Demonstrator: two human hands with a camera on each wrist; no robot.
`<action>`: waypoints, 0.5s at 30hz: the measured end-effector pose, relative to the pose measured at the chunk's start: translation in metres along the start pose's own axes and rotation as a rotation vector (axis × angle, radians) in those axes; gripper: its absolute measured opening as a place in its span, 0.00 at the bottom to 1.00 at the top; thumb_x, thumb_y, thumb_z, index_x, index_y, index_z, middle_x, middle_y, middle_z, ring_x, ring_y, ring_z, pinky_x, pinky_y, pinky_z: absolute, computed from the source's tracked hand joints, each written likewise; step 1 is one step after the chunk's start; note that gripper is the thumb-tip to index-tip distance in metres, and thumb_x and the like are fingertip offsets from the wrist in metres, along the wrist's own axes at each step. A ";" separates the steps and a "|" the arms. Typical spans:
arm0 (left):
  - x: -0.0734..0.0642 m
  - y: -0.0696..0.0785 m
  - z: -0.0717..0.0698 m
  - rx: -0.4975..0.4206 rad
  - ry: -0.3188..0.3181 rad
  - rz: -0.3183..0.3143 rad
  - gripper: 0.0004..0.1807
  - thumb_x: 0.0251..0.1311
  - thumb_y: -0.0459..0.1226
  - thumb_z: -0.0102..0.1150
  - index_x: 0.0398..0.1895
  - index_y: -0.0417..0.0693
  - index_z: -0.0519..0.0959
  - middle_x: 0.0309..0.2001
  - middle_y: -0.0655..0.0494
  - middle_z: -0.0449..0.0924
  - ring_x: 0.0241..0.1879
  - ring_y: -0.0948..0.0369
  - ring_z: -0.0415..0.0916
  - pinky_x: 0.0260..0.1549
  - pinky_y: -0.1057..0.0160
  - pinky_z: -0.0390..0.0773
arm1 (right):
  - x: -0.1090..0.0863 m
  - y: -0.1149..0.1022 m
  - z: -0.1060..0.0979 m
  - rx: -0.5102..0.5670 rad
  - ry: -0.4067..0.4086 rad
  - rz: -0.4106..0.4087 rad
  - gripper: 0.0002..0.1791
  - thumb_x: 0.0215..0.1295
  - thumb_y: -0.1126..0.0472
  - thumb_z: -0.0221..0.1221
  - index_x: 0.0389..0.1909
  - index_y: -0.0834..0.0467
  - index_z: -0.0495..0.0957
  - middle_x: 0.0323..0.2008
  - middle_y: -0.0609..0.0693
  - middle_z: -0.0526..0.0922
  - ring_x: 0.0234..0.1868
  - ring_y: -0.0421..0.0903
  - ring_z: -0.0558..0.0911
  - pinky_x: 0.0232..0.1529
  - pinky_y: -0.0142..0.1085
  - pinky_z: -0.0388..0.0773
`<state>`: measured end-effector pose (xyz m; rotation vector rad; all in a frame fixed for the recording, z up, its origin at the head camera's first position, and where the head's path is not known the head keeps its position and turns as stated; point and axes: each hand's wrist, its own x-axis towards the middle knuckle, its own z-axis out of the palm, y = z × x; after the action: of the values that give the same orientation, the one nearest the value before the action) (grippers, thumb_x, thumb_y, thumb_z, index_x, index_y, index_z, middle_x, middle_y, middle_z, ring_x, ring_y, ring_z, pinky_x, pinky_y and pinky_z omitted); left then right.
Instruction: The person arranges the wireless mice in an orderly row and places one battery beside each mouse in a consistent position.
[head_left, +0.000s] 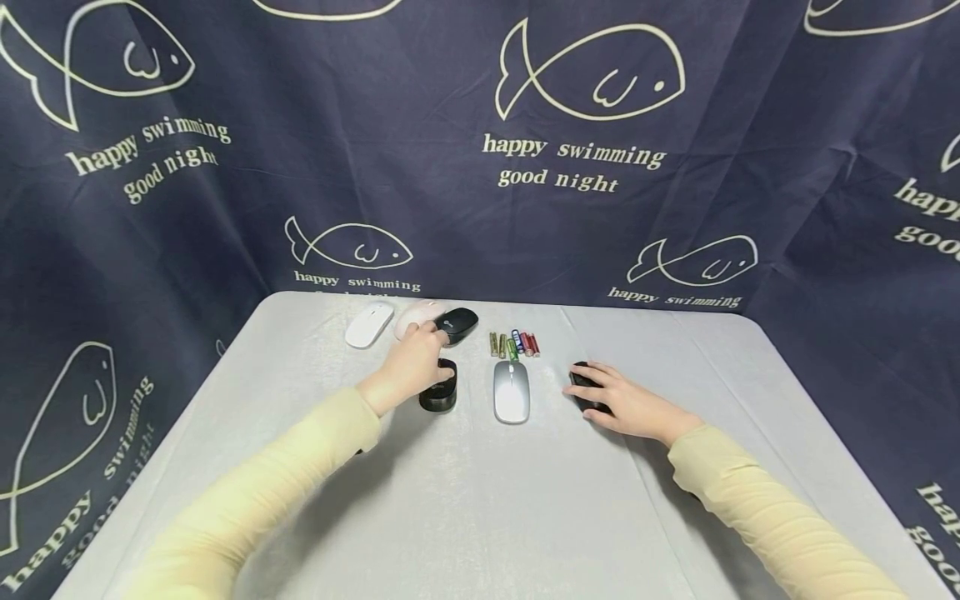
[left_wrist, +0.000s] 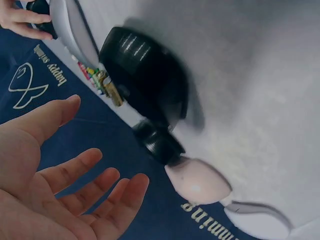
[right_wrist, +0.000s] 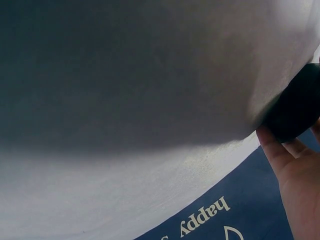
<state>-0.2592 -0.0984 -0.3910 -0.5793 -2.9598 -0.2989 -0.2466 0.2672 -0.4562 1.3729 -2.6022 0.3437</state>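
Note:
My left hand hovers above a black computer mouse left of the table's middle. In the left wrist view that hand has its fingers loosely bent and spread, and a gap separates it from the mouse. Over on the right, my right hand holds another black mouse, thumb on the near side and fingers on the far side. The right wrist view shows fingertips against that dark mouse. Between the hands lies a silver-grey mouse.
Several small batteries lie behind the silver mouse. Farther back on the left are a white mouse, a pale pink mouse and a third black mouse. A dark fabric backdrop rises behind the light table.

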 end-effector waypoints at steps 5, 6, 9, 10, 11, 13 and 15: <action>0.009 -0.001 -0.009 0.040 0.046 0.035 0.28 0.44 0.46 0.72 0.48 0.42 0.79 0.45 0.46 0.76 0.42 0.45 0.70 0.45 0.51 0.73 | 0.000 0.001 0.000 0.000 -0.003 -0.001 0.24 0.58 0.59 0.63 0.57 0.58 0.76 0.62 0.65 0.69 0.63 0.70 0.63 0.61 0.59 0.59; 0.011 -0.001 -0.011 0.040 0.056 0.037 0.28 0.44 0.45 0.72 0.48 0.42 0.79 0.46 0.46 0.76 0.43 0.45 0.71 0.45 0.51 0.73 | 0.000 0.001 0.000 0.000 -0.004 0.000 0.24 0.58 0.59 0.63 0.57 0.58 0.76 0.62 0.65 0.69 0.63 0.70 0.63 0.61 0.59 0.59; 0.015 -0.001 -0.016 0.039 0.072 0.028 0.28 0.44 0.45 0.72 0.48 0.41 0.79 0.47 0.45 0.76 0.45 0.45 0.72 0.44 0.50 0.76 | 0.000 0.000 0.000 -0.001 -0.007 0.004 0.24 0.58 0.59 0.63 0.57 0.58 0.76 0.62 0.65 0.69 0.63 0.70 0.63 0.61 0.58 0.60; 0.017 0.000 -0.018 0.036 0.071 0.024 0.28 0.44 0.45 0.72 0.49 0.41 0.79 0.47 0.45 0.76 0.47 0.45 0.72 0.44 0.50 0.76 | 0.000 0.000 0.000 -0.002 -0.009 0.006 0.24 0.58 0.59 0.63 0.57 0.58 0.76 0.62 0.65 0.69 0.63 0.70 0.63 0.61 0.59 0.60; 0.018 0.000 -0.020 0.033 0.068 0.018 0.28 0.44 0.45 0.72 0.49 0.41 0.79 0.48 0.44 0.76 0.47 0.44 0.72 0.42 0.50 0.77 | 0.000 0.000 0.000 -0.003 -0.011 0.008 0.24 0.58 0.59 0.62 0.57 0.58 0.76 0.62 0.65 0.69 0.63 0.70 0.63 0.61 0.59 0.59; 0.022 0.001 -0.023 0.029 0.056 0.003 0.29 0.45 0.45 0.71 0.51 0.41 0.78 0.49 0.44 0.75 0.48 0.45 0.71 0.41 0.50 0.78 | 0.000 0.000 0.000 -0.002 -0.012 0.011 0.23 0.59 0.59 0.62 0.57 0.58 0.76 0.62 0.65 0.69 0.63 0.70 0.63 0.61 0.59 0.59; 0.026 0.001 -0.024 0.031 0.050 0.001 0.29 0.46 0.46 0.71 0.51 0.41 0.78 0.49 0.44 0.75 0.47 0.45 0.71 0.42 0.51 0.77 | -0.001 0.000 0.000 -0.004 -0.013 0.014 0.23 0.59 0.59 0.62 0.57 0.57 0.76 0.62 0.65 0.69 0.63 0.70 0.63 0.61 0.59 0.59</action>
<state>-0.2813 -0.0935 -0.3634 -0.5617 -2.9109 -0.2625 -0.2464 0.2683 -0.4563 1.3604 -2.6228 0.3320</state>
